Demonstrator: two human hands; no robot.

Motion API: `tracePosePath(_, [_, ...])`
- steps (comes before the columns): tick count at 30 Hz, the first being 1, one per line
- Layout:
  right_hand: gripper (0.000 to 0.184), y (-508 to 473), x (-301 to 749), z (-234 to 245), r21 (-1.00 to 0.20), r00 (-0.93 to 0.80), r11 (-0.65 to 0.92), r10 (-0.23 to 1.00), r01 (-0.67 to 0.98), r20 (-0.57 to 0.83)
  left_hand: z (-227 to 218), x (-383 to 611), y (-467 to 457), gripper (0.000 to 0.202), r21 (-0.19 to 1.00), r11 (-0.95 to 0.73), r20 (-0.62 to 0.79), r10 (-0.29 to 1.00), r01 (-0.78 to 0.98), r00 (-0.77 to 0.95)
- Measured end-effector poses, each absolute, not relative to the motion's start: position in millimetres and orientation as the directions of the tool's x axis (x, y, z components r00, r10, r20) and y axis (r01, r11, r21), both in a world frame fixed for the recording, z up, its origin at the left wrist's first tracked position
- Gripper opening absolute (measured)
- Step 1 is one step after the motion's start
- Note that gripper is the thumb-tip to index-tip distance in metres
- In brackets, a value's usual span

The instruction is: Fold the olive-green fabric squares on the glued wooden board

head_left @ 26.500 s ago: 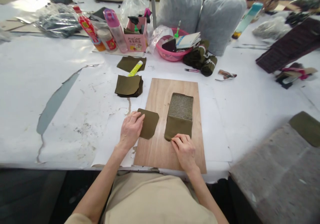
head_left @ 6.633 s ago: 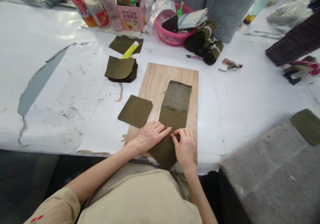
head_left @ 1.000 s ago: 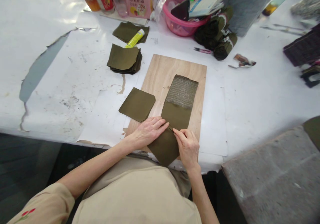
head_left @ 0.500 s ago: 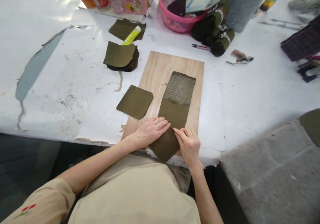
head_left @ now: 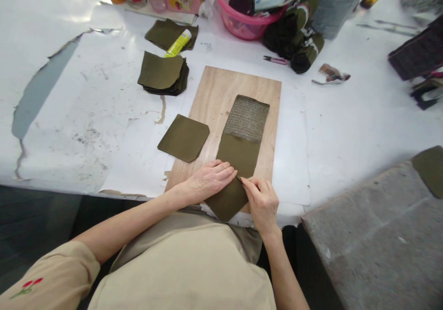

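Note:
A wooden board [head_left: 214, 98] lies on the white table. On it sits a grey woven strip [head_left: 247, 118] whose near half is covered by an olive cloth piece [head_left: 235, 162]; the cloth hangs over the board's near edge. My left hand [head_left: 207, 181] lies flat on the cloth, fingers stretched out and pressing it down. My right hand [head_left: 262, 199] is closed in a pinch at the cloth's right edge, fingertips meeting those of the left. A loose olive cloth square [head_left: 183, 138] lies at the board's left edge.
A stack of olive cloth squares [head_left: 162, 72] and a yellow glue tube [head_left: 177, 43] lie at the back left. A pink basin [head_left: 242, 21], dark fabric rolls [head_left: 297, 42], small scissors [head_left: 275, 60] and a clip [head_left: 330, 74] sit behind the board. A grey felt slab [head_left: 377, 236] fills the near right.
Both hands stay on the olive cloth at the same spot; the fingertips shift only slightly. The view has tilted a little, so the table's contents sit higher in the picture.

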State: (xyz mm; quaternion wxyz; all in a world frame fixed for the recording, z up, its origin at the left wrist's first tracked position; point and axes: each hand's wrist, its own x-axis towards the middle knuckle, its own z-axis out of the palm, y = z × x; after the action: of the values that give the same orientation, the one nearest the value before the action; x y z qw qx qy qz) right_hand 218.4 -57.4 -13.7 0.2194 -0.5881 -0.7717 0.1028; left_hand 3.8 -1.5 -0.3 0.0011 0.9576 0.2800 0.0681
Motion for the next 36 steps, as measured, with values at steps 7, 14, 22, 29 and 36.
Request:
tracePosePath(7, [0.027,-62.7,225.9,-13.1,-0.430,-0.216,0.290,0.953,0.855,0.212,3.7,9.0,-0.8,0.029,0.074,-0.834,0.108,0.552,0.547,0.827])
tracePosePath(14, [0.025,-67.2,227.6,-12.1,-0.381,-0.213,0.287,0.951,0.879,0.226,10.5,13.5,-2.6,0.028,0.047,-0.837,0.109,0.547,0.545,0.830])
tracePosePath(22, [0.028,-73.9,232.7,-13.6,-0.388,-0.204,0.281,0.952,0.878,0.226,6.9,17.8,-0.4,0.027,0.078,-0.863,0.096,0.505,0.500,0.858])
tracePosePath(29, [0.028,-76.7,236.4,-13.1,-0.396,-0.205,0.283,0.952,0.873,0.230,7.2,18.9,-1.0,0.029,0.050,-0.866,0.063,0.499,0.497,0.864])
tracePosePath(36, [0.027,-79.2,237.7,-13.1,-0.361,-0.227,0.307,0.942,0.881,0.248,4.8,19.0,-3.4,0.028,0.044,-0.863,0.125,0.505,0.503,0.854])
